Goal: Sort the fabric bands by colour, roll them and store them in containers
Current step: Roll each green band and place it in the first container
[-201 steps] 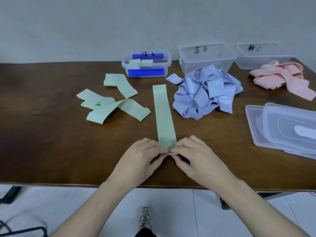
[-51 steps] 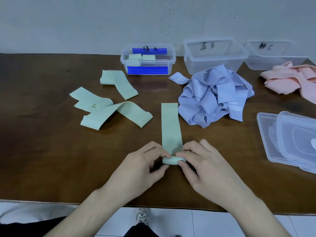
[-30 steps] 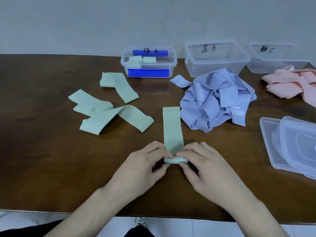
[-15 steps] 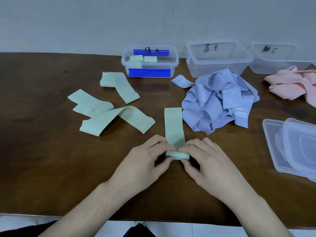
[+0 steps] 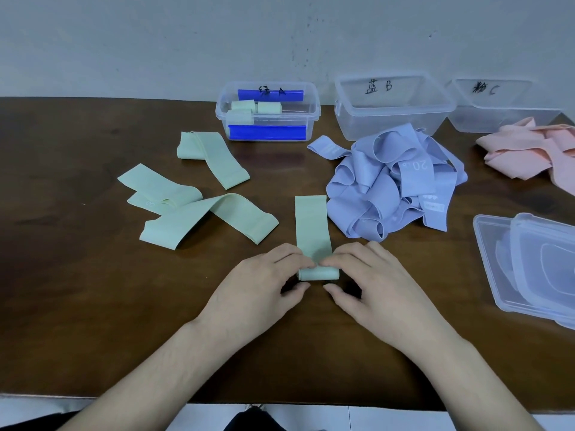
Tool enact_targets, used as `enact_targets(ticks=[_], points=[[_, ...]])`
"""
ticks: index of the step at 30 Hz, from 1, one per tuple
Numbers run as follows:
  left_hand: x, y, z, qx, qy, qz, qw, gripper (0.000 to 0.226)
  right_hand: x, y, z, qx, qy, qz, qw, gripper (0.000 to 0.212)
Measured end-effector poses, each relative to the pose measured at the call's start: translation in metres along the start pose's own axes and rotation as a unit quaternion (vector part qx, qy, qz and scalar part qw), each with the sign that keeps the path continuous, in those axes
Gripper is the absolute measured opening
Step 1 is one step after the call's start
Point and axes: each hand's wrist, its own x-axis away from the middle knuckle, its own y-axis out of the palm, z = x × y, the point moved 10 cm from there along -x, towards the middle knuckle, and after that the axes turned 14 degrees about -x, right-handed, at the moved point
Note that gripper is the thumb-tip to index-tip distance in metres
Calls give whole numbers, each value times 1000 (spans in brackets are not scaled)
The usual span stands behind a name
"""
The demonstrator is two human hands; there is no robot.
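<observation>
A pale green band [image 5: 312, 225] lies lengthwise on the brown table [image 5: 77, 275], its near end wound into a small roll [image 5: 318, 272]. My left hand [image 5: 258, 290] and my right hand [image 5: 376, 284] pinch that roll from either side, fingertips on top, thumbs below. More loose green bands [image 5: 199, 209] lie to the left. A heap of blue bands [image 5: 395, 185] sits to the right, and pink bands [image 5: 535, 150] at the far right. The container marked A [image 5: 269, 115] holds several green rolls.
Empty clear containers marked B [image 5: 393, 105] and C [image 5: 497, 107] stand along the wall behind the heaps. Stacked clear lids [image 5: 535, 265] lie at the right edge. The table's front edge runs just below my forearms.
The roll has grown and travelled away from me up the band, so the flat length left is shorter. Both hands moved forward with it.
</observation>
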Motion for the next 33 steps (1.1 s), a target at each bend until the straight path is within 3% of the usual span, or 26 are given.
enact_targets(ticks=[5,15,23,27,33], points=[[-6,-2,1,-6,-7,13,1000,18,-5,1,2,-20,2,0,1000,22],[32,0,22,22,1,-35,999,19,33,4,-24,-9,-15,-45,999,23],[34,0,17,34,-40,-34,998,33,30,-1,-27,-7,-16,-27,999,26],[33,3,12,31,-57,-51,997,28,30,0,-27,-15,-17,-20,1000,20],[31,-9,23,39,-20,-4,999,24,24,3,-18,-37,-3,-31,999,19]])
